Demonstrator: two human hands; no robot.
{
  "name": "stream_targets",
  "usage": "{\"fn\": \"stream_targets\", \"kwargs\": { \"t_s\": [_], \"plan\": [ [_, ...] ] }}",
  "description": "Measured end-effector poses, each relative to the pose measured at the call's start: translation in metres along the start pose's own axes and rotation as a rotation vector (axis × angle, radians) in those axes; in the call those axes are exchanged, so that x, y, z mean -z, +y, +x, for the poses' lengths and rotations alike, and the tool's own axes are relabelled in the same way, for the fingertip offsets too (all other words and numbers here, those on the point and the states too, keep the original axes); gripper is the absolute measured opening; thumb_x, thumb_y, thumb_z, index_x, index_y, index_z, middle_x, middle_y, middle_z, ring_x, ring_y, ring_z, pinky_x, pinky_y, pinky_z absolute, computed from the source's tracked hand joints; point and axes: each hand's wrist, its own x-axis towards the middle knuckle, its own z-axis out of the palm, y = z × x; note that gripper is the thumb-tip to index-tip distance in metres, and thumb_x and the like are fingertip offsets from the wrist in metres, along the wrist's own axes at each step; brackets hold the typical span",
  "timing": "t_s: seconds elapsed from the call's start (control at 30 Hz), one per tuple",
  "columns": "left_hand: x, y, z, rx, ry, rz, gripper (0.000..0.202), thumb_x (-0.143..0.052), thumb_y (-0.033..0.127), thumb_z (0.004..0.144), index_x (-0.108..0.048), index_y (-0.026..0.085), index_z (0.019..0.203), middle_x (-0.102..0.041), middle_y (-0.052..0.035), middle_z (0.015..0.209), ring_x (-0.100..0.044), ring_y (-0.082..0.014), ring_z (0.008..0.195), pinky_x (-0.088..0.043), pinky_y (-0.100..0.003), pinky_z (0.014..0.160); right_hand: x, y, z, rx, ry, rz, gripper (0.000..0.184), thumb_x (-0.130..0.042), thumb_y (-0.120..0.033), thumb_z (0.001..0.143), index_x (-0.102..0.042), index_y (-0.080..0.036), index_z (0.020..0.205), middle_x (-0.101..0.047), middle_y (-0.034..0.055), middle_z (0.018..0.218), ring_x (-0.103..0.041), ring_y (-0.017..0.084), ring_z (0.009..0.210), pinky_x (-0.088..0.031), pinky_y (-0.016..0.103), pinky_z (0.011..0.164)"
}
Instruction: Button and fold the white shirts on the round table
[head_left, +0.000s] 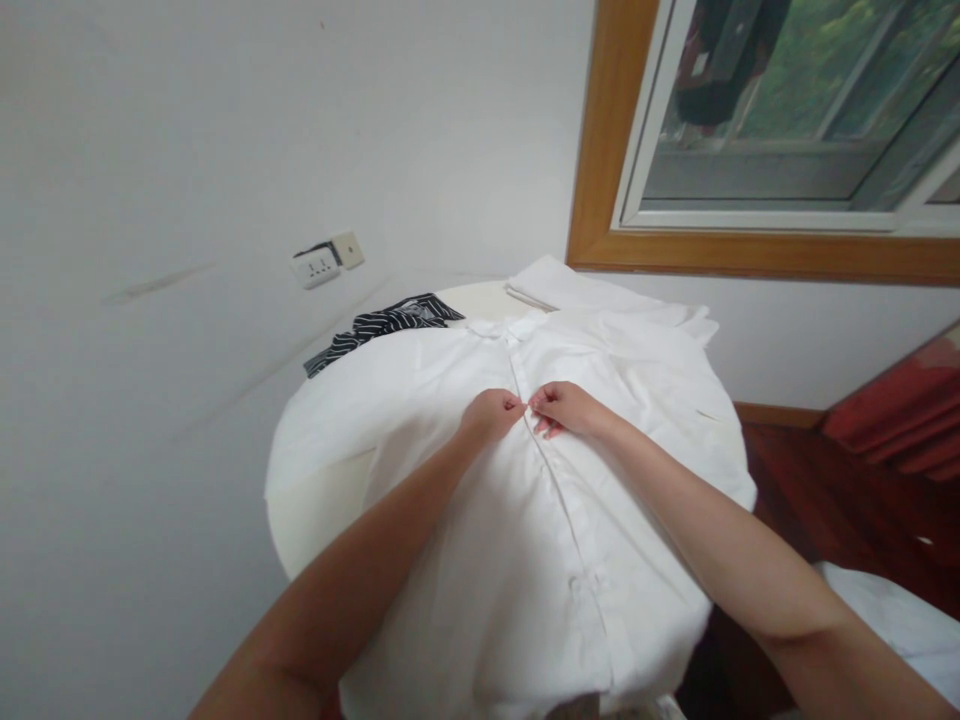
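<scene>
A white button-up shirt [480, 520] lies spread face up over a small round white table [315, 510], collar toward the wall. My left hand [491, 413] and my right hand [564, 407] meet at the shirt's front placket, just below the collar. Each hand pinches the fabric edge between thumb and fingers, the fingertips almost touching. The button itself is too small to make out.
A black-and-white striped garment [382, 330] lies at the table's far left. Folded white cloth [570, 290] sits at the far edge under a wood-framed window [600, 200]. A wall socket [319, 265] is on the wall. Dark wooden floor [825, 500] and red fabric [900, 410] lie to the right.
</scene>
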Motion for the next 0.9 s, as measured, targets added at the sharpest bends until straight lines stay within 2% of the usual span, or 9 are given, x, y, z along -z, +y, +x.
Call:
{"fn": "stream_targets", "kwargs": {
  "t_s": [0.2,0.33,0.43,0.53,0.63,0.73,0.9],
  "plan": [
    [-0.001,-0.005,0.005,-0.017,-0.038,-0.015,0.028,-0.052,0.035,0.077,-0.071,0.015,0.073,-0.063,-0.0015,0.060,-0.054,-0.0136,0.058,-0.035,-0.024,0.055,0.000,-0.002,-0.003,-0.001,-0.022,0.010,0.013,-0.053,-0.008,0.086,-0.056,-0.015,0.075,-0.059,-0.0028,0.060,-0.061,0.008,0.051,-0.049,0.015,0.043],
    [0.000,-0.005,0.006,-0.028,-0.029,-0.075,0.030,-0.052,0.037,0.076,-0.069,0.013,0.070,-0.056,0.0010,0.056,-0.049,-0.0117,0.057,-0.032,-0.023,0.053,0.001,0.003,0.000,0.044,-0.022,-0.096,0.011,-0.050,-0.018,0.090,-0.054,-0.017,0.080,-0.062,-0.0013,0.064,-0.059,0.009,0.049,-0.046,0.019,0.043],
    [0.001,-0.005,0.006,0.004,-0.027,-0.118,0.036,-0.052,0.044,0.076,-0.067,0.013,0.066,-0.049,0.0030,0.051,-0.045,-0.0106,0.055,-0.029,-0.023,0.051,0.002,0.006,0.001,0.169,0.053,-0.408,0.015,-0.046,-0.028,0.094,-0.053,-0.018,0.087,-0.063,0.0006,0.065,-0.059,0.012,0.051,-0.044,0.022,0.048],
    [0.001,-0.005,0.007,0.030,-0.038,-0.158,0.038,-0.052,0.047,0.075,-0.065,0.013,0.064,-0.045,0.0040,0.049,-0.042,-0.0102,0.054,-0.027,-0.022,0.049,-0.001,0.005,-0.001,0.315,0.187,-0.851,0.023,-0.040,-0.034,0.096,-0.056,-0.018,0.090,-0.069,0.0064,0.078,-0.065,0.018,0.071,-0.044,0.025,0.061],
    [0.000,-0.007,0.007,0.014,-0.039,-0.189,0.035,-0.051,0.044,0.075,-0.065,0.013,0.065,-0.047,0.0037,0.050,-0.044,-0.0108,0.055,-0.029,-0.022,0.049,-0.008,0.004,-0.005,0.348,0.228,-1.161,0.030,-0.032,-0.036,0.099,-0.057,-0.019,0.099,-0.070,0.0094,0.094,-0.065,0.022,0.088,-0.043,0.028,0.069],
    [0.000,-0.008,0.006,-0.008,-0.039,-0.186,0.029,-0.051,0.037,0.074,-0.065,0.013,0.065,-0.049,0.0030,0.053,-0.047,-0.0119,0.058,-0.032,-0.022,0.051,-0.016,0.004,-0.009,0.354,0.237,-1.324,0.030,-0.029,-0.033,0.099,-0.055,-0.019,0.106,-0.069,0.0096,0.099,-0.066,0.024,0.087,-0.043,0.030,0.069],
    [0.001,-0.007,0.004,-0.003,-0.029,-0.169,0.025,-0.050,0.031,0.072,-0.067,0.013,0.067,-0.054,0.0021,0.055,-0.050,-0.0126,0.060,-0.035,-0.022,0.052,-0.022,0.006,-0.012,0.385,0.250,-1.450,0.031,-0.027,-0.031,0.099,-0.053,-0.016,0.107,-0.068,0.0119,0.096,-0.066,0.025,0.084,-0.044,0.031,0.068]
  ]
}}
